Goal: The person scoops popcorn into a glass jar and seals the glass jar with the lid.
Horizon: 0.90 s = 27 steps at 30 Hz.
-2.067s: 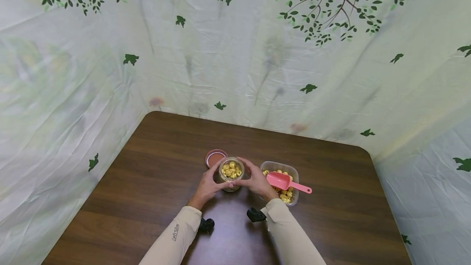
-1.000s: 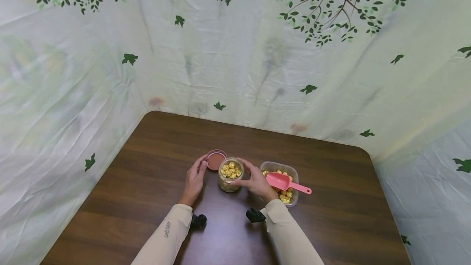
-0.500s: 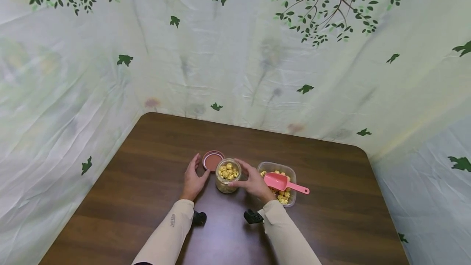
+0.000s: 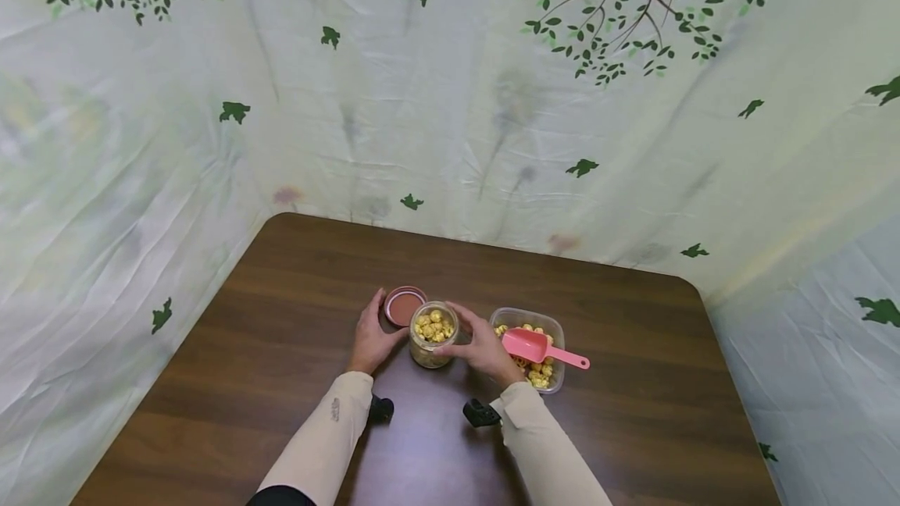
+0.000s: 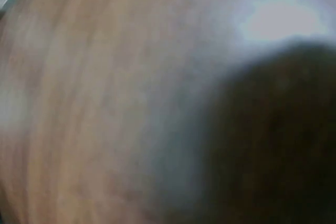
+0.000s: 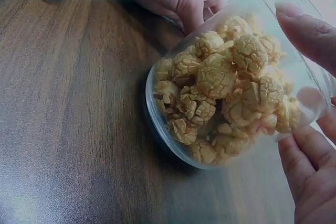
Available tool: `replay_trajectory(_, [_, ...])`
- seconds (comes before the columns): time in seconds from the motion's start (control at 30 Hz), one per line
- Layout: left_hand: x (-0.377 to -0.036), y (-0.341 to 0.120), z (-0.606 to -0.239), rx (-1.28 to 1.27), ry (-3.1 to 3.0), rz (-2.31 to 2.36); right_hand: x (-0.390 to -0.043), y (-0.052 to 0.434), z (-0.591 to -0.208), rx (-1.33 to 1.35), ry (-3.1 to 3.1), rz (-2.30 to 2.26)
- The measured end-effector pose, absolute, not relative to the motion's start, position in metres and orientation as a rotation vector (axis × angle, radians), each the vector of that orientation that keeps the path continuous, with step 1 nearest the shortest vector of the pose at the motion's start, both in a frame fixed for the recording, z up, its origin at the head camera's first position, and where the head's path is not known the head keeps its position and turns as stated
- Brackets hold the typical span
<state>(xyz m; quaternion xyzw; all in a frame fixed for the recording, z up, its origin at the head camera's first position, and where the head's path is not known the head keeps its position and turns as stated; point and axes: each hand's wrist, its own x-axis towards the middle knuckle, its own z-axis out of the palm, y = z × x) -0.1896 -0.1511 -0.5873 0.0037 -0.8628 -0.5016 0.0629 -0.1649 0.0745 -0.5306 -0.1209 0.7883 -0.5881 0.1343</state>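
Note:
A clear jar [image 4: 430, 350] full of golden popcorn stands upright on the table in the head view. My right hand [image 4: 481, 346] grips its right side, thumb in front and fingers behind. In the right wrist view popcorn [image 6: 218, 77] shows through the jar wall, with my right thumb and fingers around the upper part. The red jar lid [image 4: 405, 307] lies just behind and left of the jar, its inner side up. My left hand [image 4: 371, 338] holds it at the rim, fingers along the left edge and thumb at the near edge. The left wrist view is mostly blurred tabletop.
A clear plastic tub [image 4: 555, 381] of popcorn stands right of the jar, close to my right hand. Across it lies a pink scoop [image 4: 530, 345], its handle sticking out to the right. The brown table [image 4: 598, 311] ends at a printed cloth backdrop [image 4: 450, 139].
My left hand has let go of the jar, moved left and closed in around the lid's rim. My right hand stays on the jar. The head view has shifted slightly.

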Motion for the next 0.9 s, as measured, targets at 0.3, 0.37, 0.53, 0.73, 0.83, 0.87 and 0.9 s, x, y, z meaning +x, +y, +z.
replay_trajectory(0.3, [-0.194,-0.151,-0.587,-0.012,-2.645,-1.437,-0.151,0.071,-0.491,-0.398,2.265,-1.696])
replay_trajectory(0.37, [-0.195,-0.15,-0.589,-0.026,-2.658,-1.403,-0.152,0.072,-0.492,-0.397,2.27,-1.686])
replay_trajectory(0.53, [-0.197,-0.15,-0.591,-0.044,-2.657,-1.366,-0.152,0.072,-0.494,-0.386,2.275,-1.681])
replay_trajectory(0.73, [-0.196,-0.149,-0.593,-0.036,-2.637,-1.364,-0.152,0.072,-0.493,-0.385,2.269,-1.684])
replay_trajectory(0.83, [-0.196,-0.148,-0.594,-0.031,-2.636,-1.367,-0.152,0.072,-0.492,-0.384,2.265,-1.688])
replay_trajectory(0.87, [-0.196,-0.149,-0.594,-0.026,-2.632,-1.374,-0.152,0.072,-0.492,-0.387,2.261,-1.692])
replay_trajectory(0.9, [-0.196,-0.149,-0.593,-0.023,-2.634,-1.377,-0.152,0.072,-0.492,-0.391,2.258,-1.695])
